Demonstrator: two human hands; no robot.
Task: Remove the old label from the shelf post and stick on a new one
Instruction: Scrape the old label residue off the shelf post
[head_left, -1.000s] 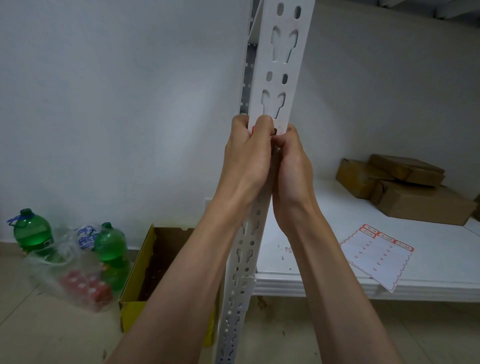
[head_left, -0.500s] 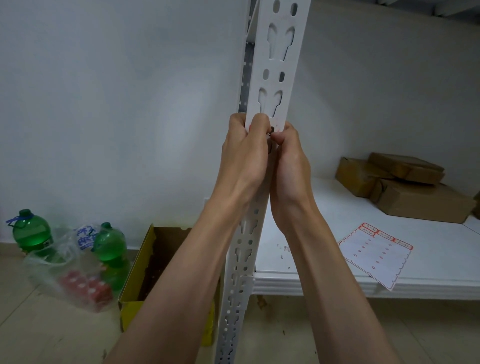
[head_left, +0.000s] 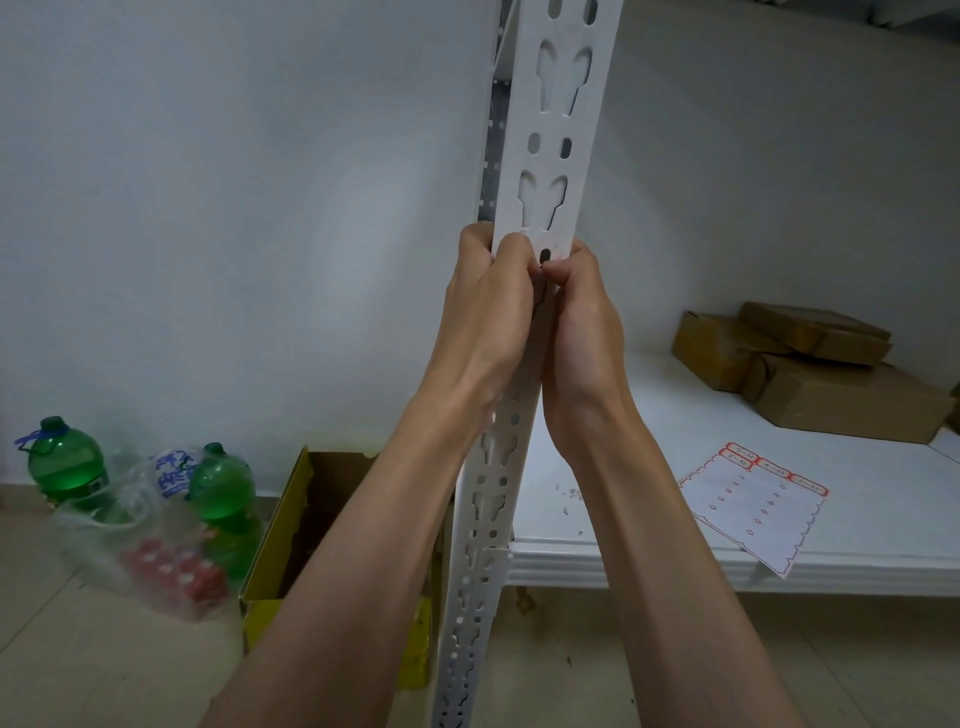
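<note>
The white perforated shelf post (head_left: 550, 130) rises through the middle of the view. My left hand (head_left: 488, 312) wraps its curled fingers round the post's left edge. My right hand (head_left: 582, 322) is pressed up beside it, thumb and fingertips pinching at the post's face just below an oval hole. The old label is hidden under those fingers; a pale smudged patch (head_left: 558, 241) shows on the post just above them. A sheet of new red-bordered labels (head_left: 758, 504) lies on the white shelf board (head_left: 623, 564), overhanging its front edge.
Brown cardboard boxes (head_left: 831, 374) are stacked at the back right of the shelf. On the floor to the left are two green bottles (head_left: 62, 462), a clear plastic bag (head_left: 156, 545) and an open yellow carton (head_left: 280, 545) beside the post.
A red label edge showed between my fingertips a second ago; now no red shows and an oval hole is uncovered there. Both hands stay at the same height on the post.
</note>
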